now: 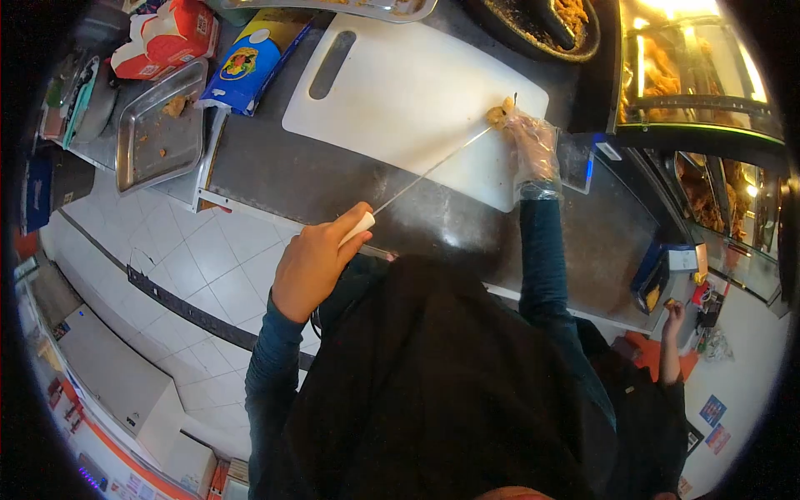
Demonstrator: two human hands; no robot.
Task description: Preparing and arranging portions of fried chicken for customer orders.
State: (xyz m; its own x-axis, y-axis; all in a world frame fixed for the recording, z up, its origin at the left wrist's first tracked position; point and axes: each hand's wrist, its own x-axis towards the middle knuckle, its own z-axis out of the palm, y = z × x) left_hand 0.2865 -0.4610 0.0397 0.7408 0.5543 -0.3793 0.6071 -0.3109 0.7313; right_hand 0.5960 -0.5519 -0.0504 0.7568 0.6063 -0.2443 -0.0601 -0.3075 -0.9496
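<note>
My bare left hand (315,265) grips the white handle of a long thin knife (431,170), its blade seen almost edge-on. The blade slants up and right over a white plastic cutting board (400,81). Its tip reaches a small piece of fried food (499,115) near the board's right end. My right hand (534,147), in a clear plastic glove, has its fingers on that piece; they partly hide it. I cannot tell whether the tip touches or enters the food. The board lies on a dark worktop (281,169) with a slot handle at its left.
A metal tray (128,150) with a food piece and crumbs stands left, near a blue and yellow packet (250,65) and red-and-white cartons (165,44). At the back are another metal tray (412,9) and a black pan (590,47). A lit food cabinet (687,115) and another person's hand (673,319) are right.
</note>
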